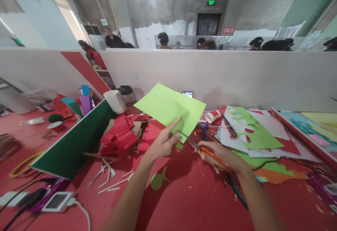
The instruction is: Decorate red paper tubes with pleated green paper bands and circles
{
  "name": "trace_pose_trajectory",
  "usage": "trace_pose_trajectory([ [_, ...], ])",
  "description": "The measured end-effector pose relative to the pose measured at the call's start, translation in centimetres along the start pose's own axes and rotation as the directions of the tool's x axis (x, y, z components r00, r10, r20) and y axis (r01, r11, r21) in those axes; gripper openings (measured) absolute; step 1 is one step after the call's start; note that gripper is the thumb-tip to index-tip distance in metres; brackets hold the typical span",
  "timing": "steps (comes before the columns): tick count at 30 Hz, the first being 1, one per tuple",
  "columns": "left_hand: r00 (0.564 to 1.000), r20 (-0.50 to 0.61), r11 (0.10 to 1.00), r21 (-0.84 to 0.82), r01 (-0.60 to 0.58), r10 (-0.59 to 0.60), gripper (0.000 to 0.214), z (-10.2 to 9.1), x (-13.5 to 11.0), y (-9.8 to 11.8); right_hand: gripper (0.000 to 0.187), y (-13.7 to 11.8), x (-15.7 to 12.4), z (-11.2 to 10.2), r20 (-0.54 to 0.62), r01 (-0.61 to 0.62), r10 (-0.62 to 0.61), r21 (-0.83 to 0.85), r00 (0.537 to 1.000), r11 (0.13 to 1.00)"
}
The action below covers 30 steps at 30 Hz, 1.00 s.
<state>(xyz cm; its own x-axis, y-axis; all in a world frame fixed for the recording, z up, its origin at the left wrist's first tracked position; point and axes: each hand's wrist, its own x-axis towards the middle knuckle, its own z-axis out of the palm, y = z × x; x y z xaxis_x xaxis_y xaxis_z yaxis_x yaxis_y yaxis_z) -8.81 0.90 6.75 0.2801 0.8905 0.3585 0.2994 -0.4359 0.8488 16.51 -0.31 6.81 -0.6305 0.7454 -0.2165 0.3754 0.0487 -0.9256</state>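
Note:
A sheet of light green paper (pixel 168 104) is held up over the red table, tilted. My left hand (pixel 164 139) pinches its near edge, with the index finger laid along the top face. In my right hand (pixel 217 153) is a pair of scissors (pixel 212 154) with orange on the handles. Their blades (pixel 185 135) reach the near edge of the sheet, beside my left thumb. Whether the blades are parted is hard to make out. Below, on the table, lies a green paper cutout (pixel 158 180), round with a forked stem. Small green scraps (pixel 179 146) sit under the sheet.
Folded red paper (pixel 119 138) and thin sticks (pixel 113 186) lie at left, near a slanted green board (pixel 76 143). Cut paper sheets (pixel 263 129) are piled at right with a utility knife (pixel 229 127). A white cup (pixel 115 101) stands by the partition (pixel 223 76); people are beyond.

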Motion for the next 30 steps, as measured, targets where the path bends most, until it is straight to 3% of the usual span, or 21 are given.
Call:
trace_pose_trajectory([
  [5, 0.998, 0.011, 0.997, 0.048, 0.055, -0.056, 0.049, -0.3, 0.2, 0.4, 0.028, 0.0, -0.4, -0.3, 0.006, -0.008, 0.008, 0.034, 1.0, 0.999],
  [19, 1.0, 0.009, 0.997, 0.074, 0.024, -0.025, 0.053, -0.7, 0.1, 0.2, 0.037, 0.7, -0.7, -0.9, 0.064, 0.006, -0.009, 0.043, 0.998, 0.999],
  [27, 0.973, 0.134, 0.98, -0.042, 0.196, -0.189, 0.067, -0.5, 0.0, 0.4, 0.05, 1.2, -0.4, -1.0, 0.098, 0.038, -0.045, 0.072, 0.994, 0.997],
  [30, 0.974, 0.133, 0.979, -0.059, 0.194, -0.185, 0.063, -0.4, 0.0, 0.5, 0.052, 1.3, -0.3, -0.9, 0.092, 0.048, -0.053, 0.054, 0.994, 0.997],
])
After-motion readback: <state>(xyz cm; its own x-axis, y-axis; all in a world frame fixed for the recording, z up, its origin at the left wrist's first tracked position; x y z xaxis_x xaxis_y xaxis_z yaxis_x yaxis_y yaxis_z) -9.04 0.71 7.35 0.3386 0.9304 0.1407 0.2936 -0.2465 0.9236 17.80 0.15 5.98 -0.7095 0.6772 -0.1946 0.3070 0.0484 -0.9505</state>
